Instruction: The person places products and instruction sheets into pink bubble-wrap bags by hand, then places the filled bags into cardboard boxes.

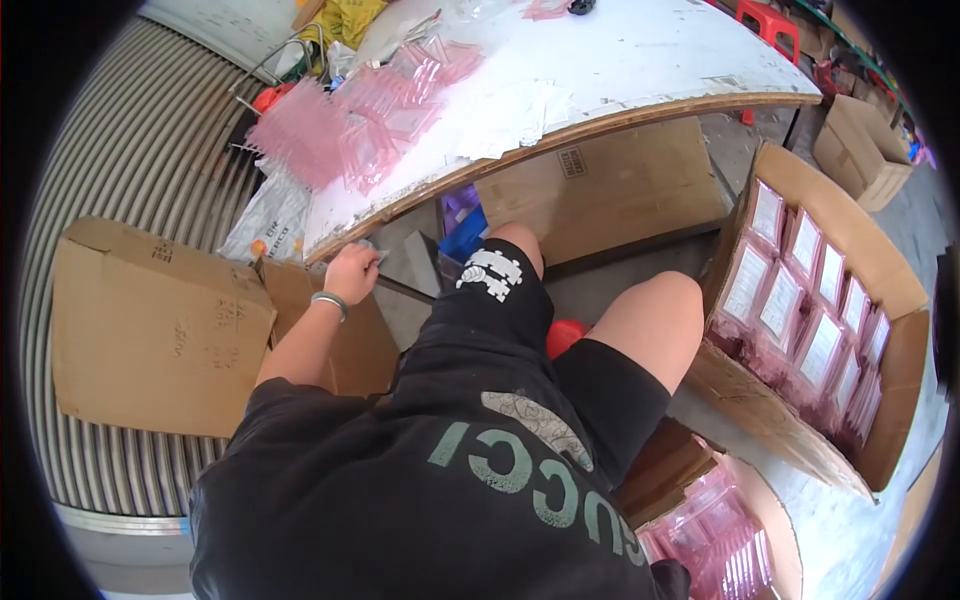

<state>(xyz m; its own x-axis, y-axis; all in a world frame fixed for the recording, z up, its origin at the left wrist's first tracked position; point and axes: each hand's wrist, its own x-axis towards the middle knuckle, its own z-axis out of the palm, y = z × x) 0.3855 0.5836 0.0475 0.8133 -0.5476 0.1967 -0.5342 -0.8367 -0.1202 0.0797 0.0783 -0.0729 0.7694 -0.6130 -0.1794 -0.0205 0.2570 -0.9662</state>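
My left hand (352,273) is at the near left edge of the white-topped table (640,60), its fingers curled closed. A small pale bit shows at the fingertips, too small to name. On the table beyond this hand lies a spread pile of pink clear plastic sleeves (310,135). White paper slips (510,120) lie to the right of them, close to the front edge. My right hand is out of sight; only the dark sleeve end shows at the bottom, near an open carton (775,510) of pink plastic packs (715,540).
On the right, a large open carton (905,370) holds rows of pink packs with white labels (780,300). A closed carton (160,330) stands left against the ribbed shutter (120,150). Under the table is a flat brown box (610,190). A red stool (770,25) stands behind.
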